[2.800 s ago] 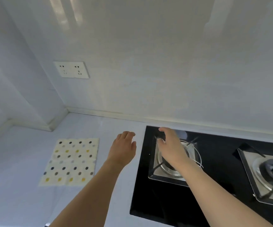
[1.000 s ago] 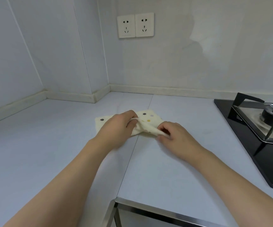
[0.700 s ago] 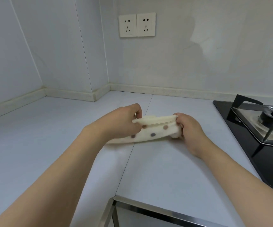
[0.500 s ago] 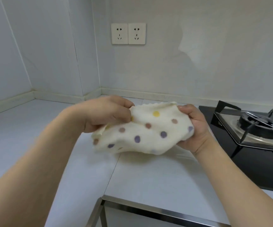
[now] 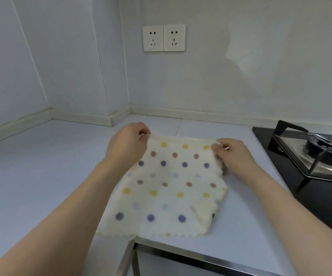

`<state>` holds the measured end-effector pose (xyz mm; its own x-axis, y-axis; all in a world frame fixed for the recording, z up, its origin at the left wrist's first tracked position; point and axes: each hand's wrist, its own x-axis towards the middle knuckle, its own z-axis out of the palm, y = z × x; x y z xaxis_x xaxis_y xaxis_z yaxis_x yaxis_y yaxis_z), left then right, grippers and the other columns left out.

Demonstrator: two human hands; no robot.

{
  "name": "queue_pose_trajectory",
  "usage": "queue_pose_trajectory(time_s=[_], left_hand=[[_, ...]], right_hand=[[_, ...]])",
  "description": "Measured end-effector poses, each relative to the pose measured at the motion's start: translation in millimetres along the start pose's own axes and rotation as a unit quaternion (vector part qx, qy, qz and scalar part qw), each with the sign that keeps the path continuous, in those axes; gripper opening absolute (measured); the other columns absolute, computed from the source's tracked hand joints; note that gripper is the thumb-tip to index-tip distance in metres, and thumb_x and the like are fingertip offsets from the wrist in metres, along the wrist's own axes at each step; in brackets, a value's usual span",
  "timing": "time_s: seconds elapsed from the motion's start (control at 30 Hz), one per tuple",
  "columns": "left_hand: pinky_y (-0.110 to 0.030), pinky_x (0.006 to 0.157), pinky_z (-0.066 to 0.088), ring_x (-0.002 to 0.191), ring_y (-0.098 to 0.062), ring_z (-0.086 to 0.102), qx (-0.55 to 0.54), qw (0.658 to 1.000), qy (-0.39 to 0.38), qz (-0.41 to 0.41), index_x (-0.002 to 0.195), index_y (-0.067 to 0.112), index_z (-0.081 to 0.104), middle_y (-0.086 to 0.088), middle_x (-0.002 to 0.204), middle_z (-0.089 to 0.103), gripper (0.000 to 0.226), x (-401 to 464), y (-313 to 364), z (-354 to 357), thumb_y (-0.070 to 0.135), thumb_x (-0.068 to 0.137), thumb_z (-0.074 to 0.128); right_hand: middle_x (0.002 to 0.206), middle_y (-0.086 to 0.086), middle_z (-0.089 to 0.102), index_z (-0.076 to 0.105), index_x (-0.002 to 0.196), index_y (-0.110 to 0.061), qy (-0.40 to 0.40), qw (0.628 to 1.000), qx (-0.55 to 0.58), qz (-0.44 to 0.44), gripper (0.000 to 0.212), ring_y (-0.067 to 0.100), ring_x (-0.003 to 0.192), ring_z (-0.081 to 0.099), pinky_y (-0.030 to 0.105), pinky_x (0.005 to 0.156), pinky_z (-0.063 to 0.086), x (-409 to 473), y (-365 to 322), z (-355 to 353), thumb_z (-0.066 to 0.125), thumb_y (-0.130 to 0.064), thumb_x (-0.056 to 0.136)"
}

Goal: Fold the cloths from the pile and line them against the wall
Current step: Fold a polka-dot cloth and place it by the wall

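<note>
The left hand (image 5: 128, 145) pinches the far left corner of the cloth (image 5: 167, 188), fingers curled over the edge; the grip looks meant to hold that corner taut so the cloth lies square before a fold; the cloth itself is spread on the tabletop (image 5: 41, 166), cream with yellow, brown and purple dots, its near edge at the tabletop's front lip and its far edge well short of the wall (image 5: 240, 76); by my reading no fold is made yet and the cloth is nowhere near its place by the wall; its near right corner is rucked and turned under, so that corner's outline is hard to make out, and the near dots are blurred; the right hand (image 5: 234, 154) pinches the far right corner in the same way, matching the left so the far edge runs straight between them; the fingertips of both are partly hidden by the cloth or the knuckles; further right a stove (image 5: 310, 162) sits on the tabletop, apart from the cloth and cut off by the frame; above, a double socket (image 5: 164, 37) is set in the wall; no pile of cloths is in view.
</note>
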<state>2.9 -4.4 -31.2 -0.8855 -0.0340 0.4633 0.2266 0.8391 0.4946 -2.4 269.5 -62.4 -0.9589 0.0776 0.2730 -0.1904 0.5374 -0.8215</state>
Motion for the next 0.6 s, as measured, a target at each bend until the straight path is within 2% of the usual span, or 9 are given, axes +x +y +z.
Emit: queue_pose_trajectory(time_s=[0.07,0.1,0.2,0.3,0.47,0.6], left_hand=[[-0.033,0.078,0.041,0.092,-0.021,0.056,0.03,0.998,0.038,0.04,0.101,0.022,0.065,0.005,0.098,0.061,0.015,-3,-13,11,0.018,0.096,0.051],[-0.034,0.081,0.041,0.092,-0.022,0.055,0.032,0.997,0.053,0.054,0.101,0.021,0.065,0.004,0.098,0.061,0.015,-3,-16,14,0.017,0.095,0.052],[-0.033,0.084,0.037,0.09,-0.021,0.054,0.03,0.991,0.093,0.085,0.099,0.02,0.063,0.004,0.098,0.062,0.015,-4,-15,15,0.016,0.095,0.049],[-0.034,0.083,0.037,0.088,-0.018,0.049,0.021,0.985,0.13,0.11,0.097,0.017,0.061,0.006,0.094,0.058,0.015,-6,-7,10,0.012,0.094,0.047],[-0.034,0.078,0.037,0.077,-0.019,0.047,0.034,0.98,0.146,0.134,0.095,0.015,0.057,0.009,0.084,0.053,0.013,-21,-5,1,0.007,0.093,0.047],[-0.035,0.071,0.039,0.08,-0.024,0.051,0.013,0.986,0.098,0.137,0.108,0.012,0.054,-0.001,0.089,0.059,0.017,-47,-4,-10,0.007,0.097,0.042]], right_hand=[[0.09,-0.006,0.059,0.067,0.086,-0.027,0.015,0.997,-0.063,-0.052,0.015,0.001,0.075,0.056,0.007,0.068,0.038,2,9,2,0.058,-0.017,0.093],[0.094,-0.005,0.059,0.068,0.09,-0.027,0.037,0.994,-0.066,-0.075,0.015,0.001,0.079,0.056,0.006,0.07,0.037,4,10,1,0.059,-0.016,0.093],[0.093,-0.011,0.06,0.069,0.09,-0.029,0.109,0.984,-0.039,-0.133,0.018,0.0,0.08,0.057,0.01,0.07,0.039,5,2,0,0.059,-0.013,0.091],[0.092,-0.019,0.058,0.068,0.093,-0.028,0.136,0.973,-0.021,-0.186,0.021,-0.002,0.082,0.057,0.011,0.068,0.041,-1,-7,0,0.057,-0.011,0.092],[0.094,-0.018,0.059,0.07,0.096,-0.024,0.147,0.964,0.013,-0.223,0.021,0.009,0.079,0.06,0.02,0.069,0.046,-20,-12,-2,0.057,-0.008,0.091],[0.095,-0.016,0.059,0.068,0.098,-0.024,0.104,0.972,0.001,-0.209,0.024,0.007,0.082,0.061,0.022,0.069,0.045,-41,-10,-4,0.055,-0.005,0.091]])
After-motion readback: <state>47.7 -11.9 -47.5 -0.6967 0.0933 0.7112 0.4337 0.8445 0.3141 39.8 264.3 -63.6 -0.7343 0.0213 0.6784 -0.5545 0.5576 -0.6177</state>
